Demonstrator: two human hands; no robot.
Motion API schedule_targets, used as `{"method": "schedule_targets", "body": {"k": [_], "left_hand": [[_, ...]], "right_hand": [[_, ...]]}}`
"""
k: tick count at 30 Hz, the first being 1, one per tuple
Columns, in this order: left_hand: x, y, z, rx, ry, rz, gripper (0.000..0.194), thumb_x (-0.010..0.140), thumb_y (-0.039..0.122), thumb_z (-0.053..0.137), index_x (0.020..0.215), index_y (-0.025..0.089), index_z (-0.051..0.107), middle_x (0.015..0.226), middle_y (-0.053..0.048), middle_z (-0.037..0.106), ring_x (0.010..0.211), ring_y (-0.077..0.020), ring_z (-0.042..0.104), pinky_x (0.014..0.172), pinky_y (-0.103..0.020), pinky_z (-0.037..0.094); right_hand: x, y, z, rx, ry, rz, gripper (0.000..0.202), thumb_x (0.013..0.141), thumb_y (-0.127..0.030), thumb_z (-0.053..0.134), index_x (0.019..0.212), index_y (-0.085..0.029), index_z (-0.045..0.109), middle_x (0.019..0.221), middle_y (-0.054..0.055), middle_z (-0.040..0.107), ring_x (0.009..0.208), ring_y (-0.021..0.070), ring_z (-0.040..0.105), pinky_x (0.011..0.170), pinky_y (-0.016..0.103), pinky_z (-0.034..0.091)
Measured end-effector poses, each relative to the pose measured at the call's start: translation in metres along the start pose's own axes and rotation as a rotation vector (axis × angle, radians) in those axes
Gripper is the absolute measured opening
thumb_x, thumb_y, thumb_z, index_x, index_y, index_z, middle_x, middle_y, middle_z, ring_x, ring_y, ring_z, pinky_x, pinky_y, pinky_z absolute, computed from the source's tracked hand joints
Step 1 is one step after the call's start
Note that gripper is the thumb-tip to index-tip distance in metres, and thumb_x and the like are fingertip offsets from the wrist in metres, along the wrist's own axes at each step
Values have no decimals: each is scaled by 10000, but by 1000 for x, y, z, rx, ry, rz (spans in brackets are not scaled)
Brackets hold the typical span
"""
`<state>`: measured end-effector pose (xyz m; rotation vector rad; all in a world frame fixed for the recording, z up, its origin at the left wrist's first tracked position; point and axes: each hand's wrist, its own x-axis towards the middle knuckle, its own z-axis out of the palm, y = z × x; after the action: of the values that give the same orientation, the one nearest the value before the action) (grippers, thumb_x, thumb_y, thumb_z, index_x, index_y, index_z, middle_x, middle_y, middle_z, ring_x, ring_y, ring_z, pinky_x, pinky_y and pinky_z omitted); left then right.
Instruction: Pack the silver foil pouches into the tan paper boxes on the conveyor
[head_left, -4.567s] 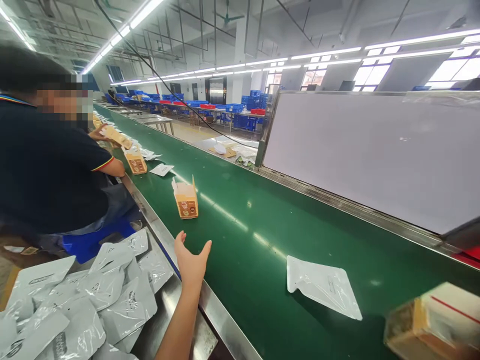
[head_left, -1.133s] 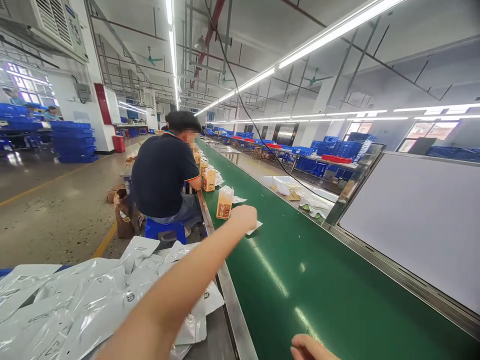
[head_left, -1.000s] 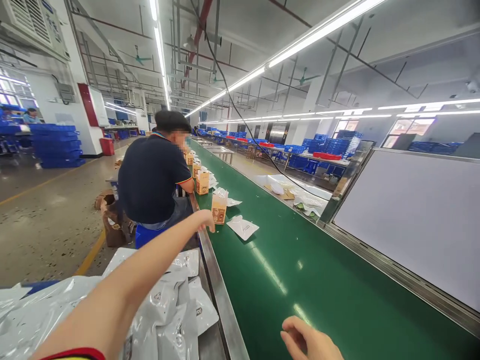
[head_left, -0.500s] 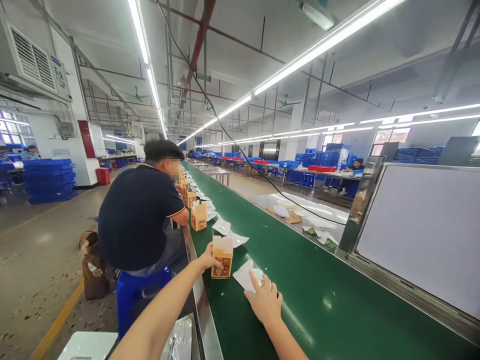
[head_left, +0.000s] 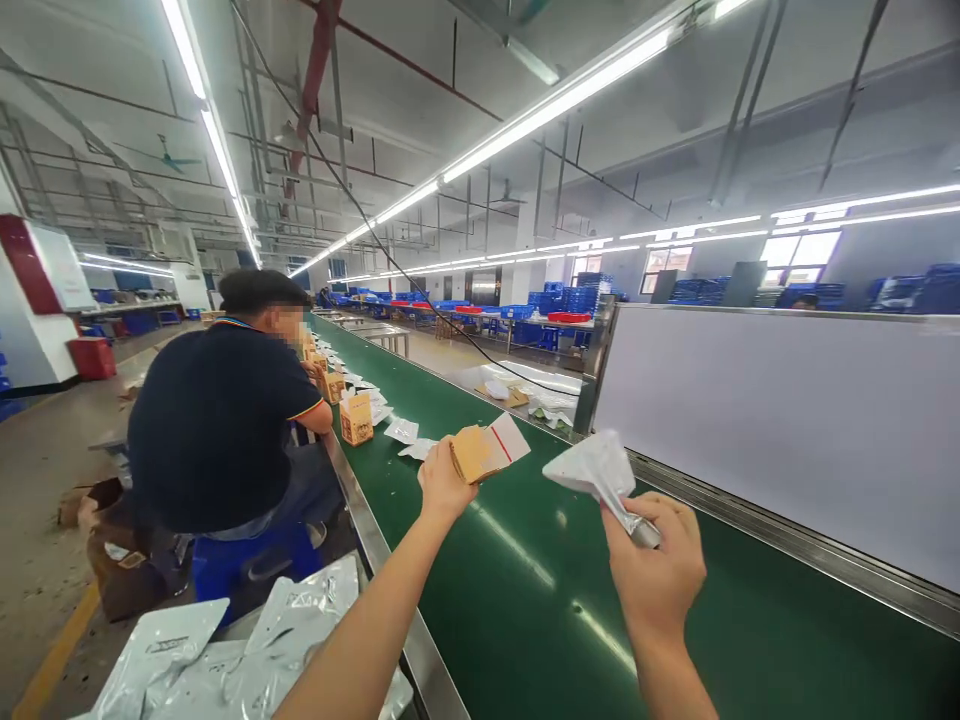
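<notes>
My left hand (head_left: 442,487) grips a tan carton (head_left: 480,452); my right hand (head_left: 660,570) is fisted round a silver pouch (head_left: 596,468), both raised above the green conveyor belt (head_left: 525,600).

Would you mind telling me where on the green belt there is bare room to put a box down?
The conveyor belt is bare from the left hand and right hand across to the white panel. Farther up, beside the seated co-worker, it is crowded with an upright box and loose pouches. The side table's silver pouches leave no room.
</notes>
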<state>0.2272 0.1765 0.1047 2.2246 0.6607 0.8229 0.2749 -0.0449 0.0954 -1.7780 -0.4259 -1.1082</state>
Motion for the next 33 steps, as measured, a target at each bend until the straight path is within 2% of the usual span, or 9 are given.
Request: {"method": "schedule_targets", "body": {"k": [3, 6, 9, 13, 18, 24, 27, 29, 33], "left_hand": [[-63, 43, 23, -40, 83, 96, 633, 617, 136, 649, 1195, 204, 398, 1177, -78, 537, 1168, -267, 475, 1010, -425, 339], [-123, 71, 41, -117, 177, 178, 604, 647, 186, 649, 1191, 187, 387, 1158, -96, 546, 1136, -266, 497, 999, -438, 359], [-163, 77, 52, -84, 226, 366, 554, 716, 177, 598, 1220, 199, 369, 1197, -105, 537, 1152, -259, 494, 1037, -472, 313], [-196, 68, 60, 11, 231, 596, 475, 784, 156, 526, 1233, 183, 375, 1230, -128, 518, 1183, -262, 472, 1058, -496, 279], [-234, 61, 59, 0, 137, 752, 529, 749, 152, 515, 1259, 134, 377, 1162, -142, 534, 1116, -269, 492, 1013, -456, 356], [-244, 40, 54, -58, 64, 679, 573, 757, 222, 516, 1308, 237, 358, 1180, -114, 523, 1088, -294, 513, 938, -477, 435], [-251, 39, 58, -170, -38, 533, 650, 755, 266, 555, 1348, 246, 289, 1238, -125, 487, 1137, -305, 496, 932, -501, 457], [-260, 40, 62, -224, -152, 505, 715, 754, 327, 592, 1372, 233, 245, 1307, -142, 439, 1212, -323, 445, 971, -545, 425], [-275, 31, 67, -256, -301, 362, 638, 800, 370, 566, 1352, 225, 282, 1329, -125, 436, 1243, -301, 431, 999, -532, 414]], "right_hand": [[19, -25, -52, 109, 75, -293, 77, 782, -142, 614, 738, -191, 573, 795, 24, 562, 733, 142, 561, 662, 248, 453], [20, -31, -93, 70, -260, -547, 197, 792, -17, 481, 733, -185, 567, 794, 19, 582, 699, 125, 546, 615, 229, 424], [13, -24, -130, -68, -645, -734, 297, 748, 31, 358, 719, -179, 566, 806, 41, 600, 682, 148, 536, 574, 257, 419], [1, -21, -168, -95, -1036, -569, 311, 718, -103, 532, 1017, -166, 589, 1087, 95, 587, 907, 214, 571, 749, 323, 504], [-18, -15, -166, 194, -1294, -387, 542, 607, -294, 778, 1089, -199, 549, 1255, 48, 518, 1171, 227, 455, 1086, 358, 317], [-40, -18, -164, 69, -1213, -208, 576, 685, -345, 732, 1200, -215, 510, 1229, 45, 518, 1079, 183, 507, 920, 272, 464], [-44, -30, -181, -130, -1087, -165, 328, 824, -288, 594, 1151, -274, 570, 1300, 49, 469, 1107, 196, 505, 937, 330, 459], [-40, -28, -196, -266, -996, -169, 341, 848, -201, 538, 1176, -286, 573, 1339, 61, 453, 1179, 234, 467, 1002, 407, 412], [-24, 3, -231, -409, -998, -54, 377, 808, -126, 565, 1151, -279, 598, 1279, 45, 539, 1177, 241, 489, 997, 429, 427]]}}
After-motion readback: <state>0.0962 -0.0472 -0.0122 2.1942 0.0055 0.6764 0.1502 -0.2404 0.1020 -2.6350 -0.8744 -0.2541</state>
